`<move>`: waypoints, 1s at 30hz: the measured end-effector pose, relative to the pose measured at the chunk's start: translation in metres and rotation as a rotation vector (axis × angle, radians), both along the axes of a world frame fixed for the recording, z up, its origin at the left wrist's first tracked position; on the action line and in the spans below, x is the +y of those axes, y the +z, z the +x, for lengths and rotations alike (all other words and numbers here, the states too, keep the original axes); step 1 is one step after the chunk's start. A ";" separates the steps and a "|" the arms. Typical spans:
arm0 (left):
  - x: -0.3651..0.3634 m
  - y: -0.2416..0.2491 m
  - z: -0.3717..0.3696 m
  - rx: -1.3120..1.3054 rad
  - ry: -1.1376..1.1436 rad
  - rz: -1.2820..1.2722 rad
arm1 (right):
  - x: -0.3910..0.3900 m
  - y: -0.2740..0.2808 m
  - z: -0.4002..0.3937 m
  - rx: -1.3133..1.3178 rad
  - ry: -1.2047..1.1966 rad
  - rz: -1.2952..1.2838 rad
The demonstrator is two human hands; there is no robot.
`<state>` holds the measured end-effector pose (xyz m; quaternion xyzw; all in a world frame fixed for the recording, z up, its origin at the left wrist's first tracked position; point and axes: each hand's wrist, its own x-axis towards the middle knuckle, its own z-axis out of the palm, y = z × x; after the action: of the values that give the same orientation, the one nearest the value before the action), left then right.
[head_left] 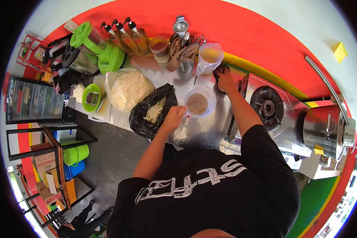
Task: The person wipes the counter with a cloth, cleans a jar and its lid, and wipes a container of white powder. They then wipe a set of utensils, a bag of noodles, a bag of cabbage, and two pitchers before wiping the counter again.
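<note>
My left hand (174,119) is closed round the handle of a clear plastic measuring jug (211,104), which has a greyish-brown liquid in it. Further back, my right hand (226,82) grips a dark, crumpled thing, apparently a cloth (221,71), on the steel counter beside the stove. Close to that hand stands a second plastic jug (210,58) with yellowish contents. Left of my left hand lies an open black plastic bag (140,116) with pale shredded food (154,111) inside.
A clear bag of pale food (130,90), a green blender (111,59), oil bottles (141,39) and a utensil holder (185,65) line the counter. To the right are a gas burner (267,104) and a large metal pot (321,125). Another person (83,222) is at lower left.
</note>
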<state>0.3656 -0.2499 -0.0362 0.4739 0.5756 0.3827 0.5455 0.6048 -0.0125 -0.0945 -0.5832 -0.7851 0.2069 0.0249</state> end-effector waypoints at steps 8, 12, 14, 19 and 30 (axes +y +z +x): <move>0.021 -0.002 0.011 -0.093 0.029 -0.090 | -0.072 -0.010 0.009 0.020 0.069 0.085; 0.030 -0.005 0.018 -0.003 -0.011 -0.048 | -0.106 0.066 0.001 -0.016 -0.101 -0.134; 0.037 -0.009 0.024 -0.068 0.001 0.010 | -0.108 0.081 0.005 0.016 -0.176 -0.314; 0.061 -0.011 0.046 -0.016 -0.095 -0.069 | -0.120 0.117 0.033 0.361 -0.309 0.334; 0.139 -0.020 0.125 -0.286 0.013 -0.095 | -0.175 0.137 0.077 0.709 -0.442 0.330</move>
<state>0.4905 -0.1108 -0.0561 0.3847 0.5124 0.4222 0.6412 0.6820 -0.1877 0.0424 -0.6182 -0.6073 0.2557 0.4286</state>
